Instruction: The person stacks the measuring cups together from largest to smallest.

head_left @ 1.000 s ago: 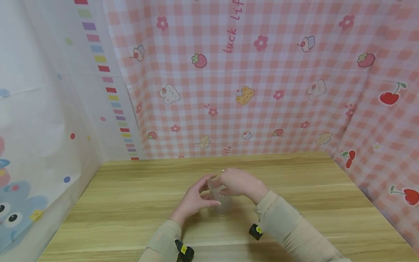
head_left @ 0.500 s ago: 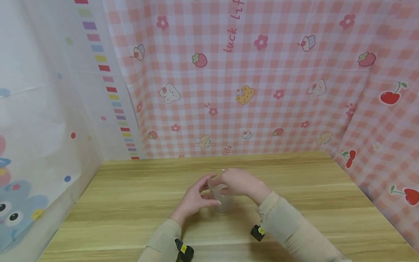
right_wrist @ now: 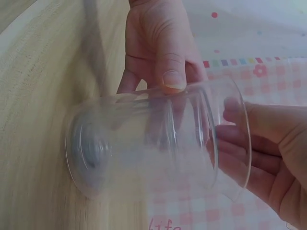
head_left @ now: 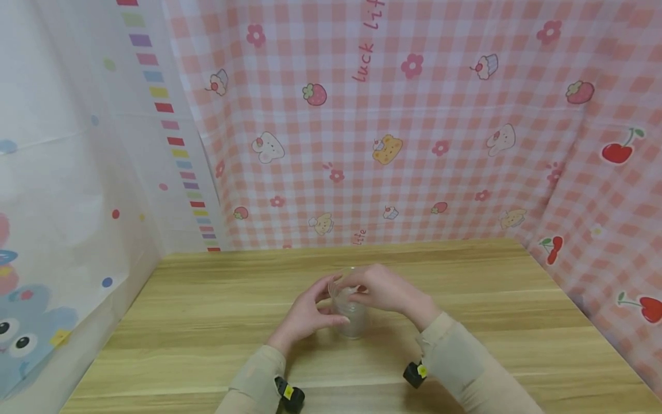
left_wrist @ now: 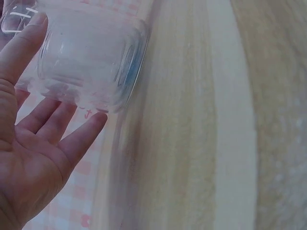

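Observation:
A clear cup [head_left: 354, 326] stands upright on the table, with a second clear cup [right_wrist: 187, 129] inside it, its rim below the outer one's. My left hand [head_left: 305, 316] holds the outer cup from the left, thumb on the near side and fingers behind. In the left wrist view, the thumb and fingers of that left hand [left_wrist: 43, 143] lie along the outer cup [left_wrist: 86, 52]. My right hand [head_left: 385, 290] reaches into the mouth from above. Its thumb and fingers [right_wrist: 244, 160] appear to pinch the inner cup's rim; the exact contact blurs through the transparent walls.
The wooden table [head_left: 207, 299] spreads around both hands. Behind it hangs a pink checked cloth [head_left: 289, 184], with a white patterned cloth [head_left: 77, 172] along the left. Small black wrist cameras [head_left: 415, 374] sit under the sleeves.
My right hand has shifted slightly to the right and tilted, with more of the inner cup's rim showing beside its fingers. The left hand and outer cup have stayed in place.

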Motion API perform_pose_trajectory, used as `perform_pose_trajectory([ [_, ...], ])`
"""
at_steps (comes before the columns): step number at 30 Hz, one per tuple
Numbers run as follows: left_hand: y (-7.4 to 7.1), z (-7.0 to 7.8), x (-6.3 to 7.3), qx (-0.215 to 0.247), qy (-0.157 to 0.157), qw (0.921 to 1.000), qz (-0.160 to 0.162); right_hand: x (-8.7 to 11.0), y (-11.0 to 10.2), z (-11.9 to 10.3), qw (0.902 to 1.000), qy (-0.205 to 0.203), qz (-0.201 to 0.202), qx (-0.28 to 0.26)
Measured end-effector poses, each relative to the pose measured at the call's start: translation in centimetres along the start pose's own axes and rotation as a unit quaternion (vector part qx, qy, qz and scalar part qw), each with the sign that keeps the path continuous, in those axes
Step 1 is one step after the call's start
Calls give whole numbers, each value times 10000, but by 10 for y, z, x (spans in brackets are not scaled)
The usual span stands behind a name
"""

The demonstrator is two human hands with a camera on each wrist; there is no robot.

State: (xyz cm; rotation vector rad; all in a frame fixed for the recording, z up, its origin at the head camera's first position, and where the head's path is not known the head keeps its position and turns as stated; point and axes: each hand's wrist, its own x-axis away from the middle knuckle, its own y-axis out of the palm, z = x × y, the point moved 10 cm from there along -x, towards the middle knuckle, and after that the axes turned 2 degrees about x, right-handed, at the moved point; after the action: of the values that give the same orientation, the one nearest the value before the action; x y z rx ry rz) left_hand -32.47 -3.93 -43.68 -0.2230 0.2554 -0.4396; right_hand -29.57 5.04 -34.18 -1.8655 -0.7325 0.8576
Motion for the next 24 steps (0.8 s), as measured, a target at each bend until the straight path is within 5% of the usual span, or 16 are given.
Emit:
perform_pose_trajectory([
  [7,0,3,0,-232,-1,9997,-48,7,-16,-5,9986,-210,492,4],
  [14,0,7,1,-473,120,9987,-109,18,-24,1,9959,84,855,293],
  [24,-5,21,13,-1132,305,9931,-57,42,-36,9,9868,3,1503,600],
])
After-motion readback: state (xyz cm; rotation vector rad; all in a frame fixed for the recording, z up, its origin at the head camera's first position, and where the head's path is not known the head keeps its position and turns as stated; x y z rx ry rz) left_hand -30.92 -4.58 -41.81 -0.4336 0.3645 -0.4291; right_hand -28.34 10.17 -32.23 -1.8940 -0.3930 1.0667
